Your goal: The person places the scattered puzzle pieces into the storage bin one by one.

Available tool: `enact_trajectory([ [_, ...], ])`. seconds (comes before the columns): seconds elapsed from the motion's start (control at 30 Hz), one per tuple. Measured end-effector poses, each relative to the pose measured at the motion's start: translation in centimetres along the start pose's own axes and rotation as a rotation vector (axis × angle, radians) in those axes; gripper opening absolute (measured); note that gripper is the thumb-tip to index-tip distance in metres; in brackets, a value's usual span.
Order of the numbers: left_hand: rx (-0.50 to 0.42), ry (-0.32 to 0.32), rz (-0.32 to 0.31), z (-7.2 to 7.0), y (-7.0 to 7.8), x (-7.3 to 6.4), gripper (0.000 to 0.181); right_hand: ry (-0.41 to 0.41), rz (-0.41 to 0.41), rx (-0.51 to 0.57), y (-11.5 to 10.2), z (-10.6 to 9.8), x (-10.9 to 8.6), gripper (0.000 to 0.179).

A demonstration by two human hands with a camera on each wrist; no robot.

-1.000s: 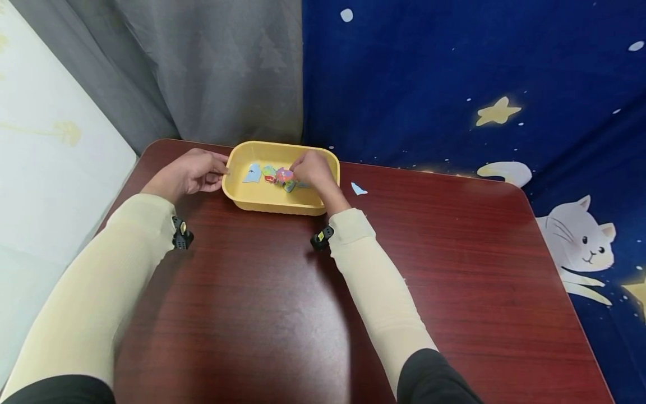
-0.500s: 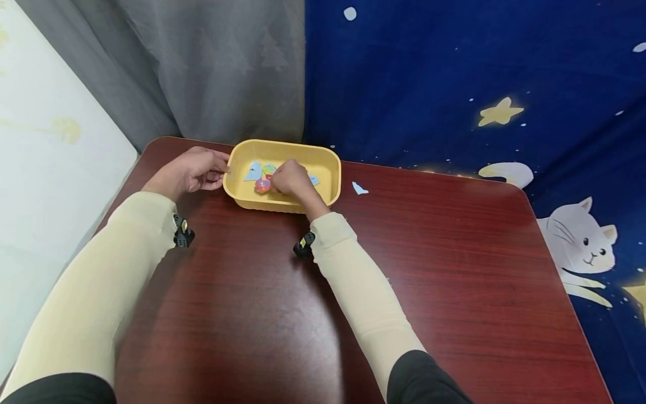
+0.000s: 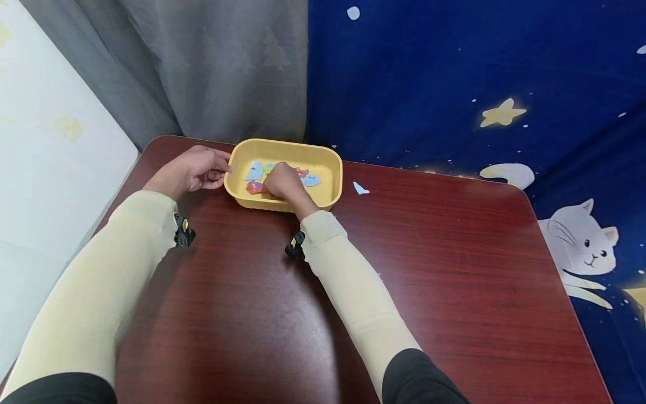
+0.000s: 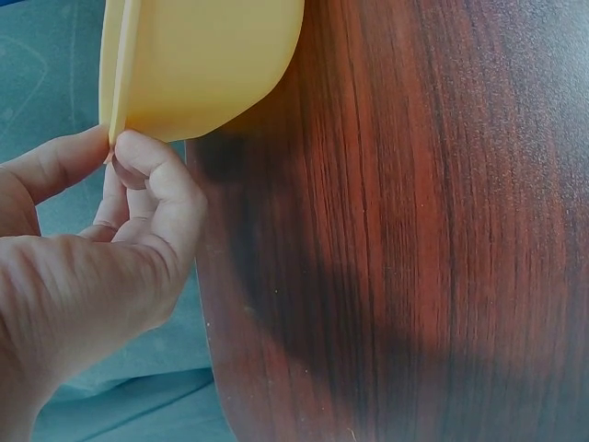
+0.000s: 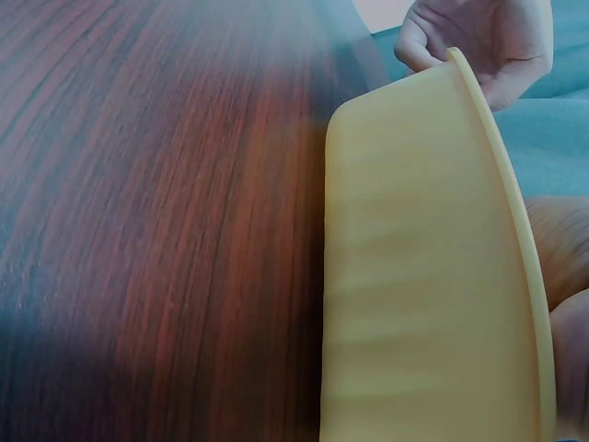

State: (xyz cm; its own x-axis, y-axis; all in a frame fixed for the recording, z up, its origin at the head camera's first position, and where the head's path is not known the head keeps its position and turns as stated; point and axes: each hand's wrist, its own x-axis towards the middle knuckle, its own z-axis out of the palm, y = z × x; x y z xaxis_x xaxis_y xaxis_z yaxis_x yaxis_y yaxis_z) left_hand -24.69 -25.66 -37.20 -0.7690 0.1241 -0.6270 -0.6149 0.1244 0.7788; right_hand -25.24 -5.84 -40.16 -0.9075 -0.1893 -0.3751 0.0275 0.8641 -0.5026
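Observation:
A shallow yellow plastic tub [image 3: 262, 204] stands near the table's back edge. In the left wrist view my left hand [image 4: 101, 249] pinches its rim at the left end between thumb and fingers. My right hand [image 3: 282, 180] reaches inside, knuckles up; its fingertips are hidden, and I cannot tell whether they hold anything. Around it lie flat, irregular printed pieces: a light blue piece [image 3: 254, 171] and a purple-and-red piece [image 3: 254, 187] on the left, a green piece [image 3: 268, 167] behind, a red piece [image 3: 302, 172] and another light blue piece [image 3: 311, 180] on the right.
One pale blue piece [image 3: 360, 188] lies on the dark red wooden table [image 3: 454, 252], right of the tub. Behind the back edge hang a grey curtain [image 3: 242, 73] and a blue curtain [image 3: 404, 84] with stars and a cat. A white surface [image 3: 55, 157] borders the left side.
My right hand has moved left inside the tub, from its right end to the middle. The purple-and-red piece has shifted left and nearer to me. My left hand keeps its place at the rim.

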Motion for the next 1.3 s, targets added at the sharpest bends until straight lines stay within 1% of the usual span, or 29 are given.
enact_trajectory([
  [0.13, -0.006, 0.002, -0.002, 0.1, 0.0, 0.0, 0.044, -0.032, 0.01, -0.032, -0.1, 0.1, 0.2, 0.03],
  [0.2, -0.007, 0.0, -0.002, 0.1, 0.1, 0.0, 0.045, -0.047, 0.02, -0.03, -0.2, 0.2, 0.3, 0.028],
  [0.3, -0.011, -0.002, -0.001, 0.1, 0.1, 0.0, 0.046, -0.049, 0.02, -0.048, -0.2, 0.1, 0.2, 0.025],
  [0.4, -0.002, 0.005, -0.001, 0.1, 0.1, 0.0, 0.046, -0.045, 0.029, -0.036, -0.1, -0.1, 0.0, 0.022],
  [0.57, 0.01, 0.015, -0.001, 0.1, 0.1, -0.2, 0.046, -0.041, 0.052, 0.018, 0.2, -0.8, -0.4, 0.022],
  [0.63, 0.009, 0.01, 0.001, 0.1, 0.1, -0.2, 0.046, -0.032, 0.057, 0.048, 0.4, -1.2, -0.5, 0.024],
  [0.73, 0.016, 0.007, 0.004, 0.1, 0.1, -0.2, 0.045, 0.003, 0.047, 0.065, 0.8, -2.0, -0.6, 0.028],
  [0.87, 0.019, 0.008, 0.003, 0.1, 0.0, -0.2, 0.045, 0.059, 0.031, 0.098, 1.5, -3.8, -0.9, 0.025],
  [0.9, 0.019, 0.008, 0.002, 0.0, 0.0, -0.1, 0.045, 0.071, 0.037, 0.113, 1.7, -4.4, -1.0, 0.022],
  [0.97, 0.019, 0.008, 0.001, 0.0, -0.1, -0.1, 0.044, 0.095, 0.054, 0.178, 2.1, -5.5, -1.2, 0.019],
  [1.13, 0.02, 0.014, 0.008, -0.1, -0.1, 0.0, 0.039, 0.151, 0.13, 0.392, 3.6, -8.0, -1.5, 0.015],
  [1.23, 0.018, 0.007, 0.013, -0.1, -0.1, 0.0, 0.039, 0.177, 0.156, 0.455, 4.6, -9.2, -1.6, 0.017],
  [1.3, 0.021, 0.007, 0.014, -0.2, -0.1, 0.0, 0.04, 0.192, 0.164, 0.476, 5.2, -9.9, -1.7, 0.018],
])
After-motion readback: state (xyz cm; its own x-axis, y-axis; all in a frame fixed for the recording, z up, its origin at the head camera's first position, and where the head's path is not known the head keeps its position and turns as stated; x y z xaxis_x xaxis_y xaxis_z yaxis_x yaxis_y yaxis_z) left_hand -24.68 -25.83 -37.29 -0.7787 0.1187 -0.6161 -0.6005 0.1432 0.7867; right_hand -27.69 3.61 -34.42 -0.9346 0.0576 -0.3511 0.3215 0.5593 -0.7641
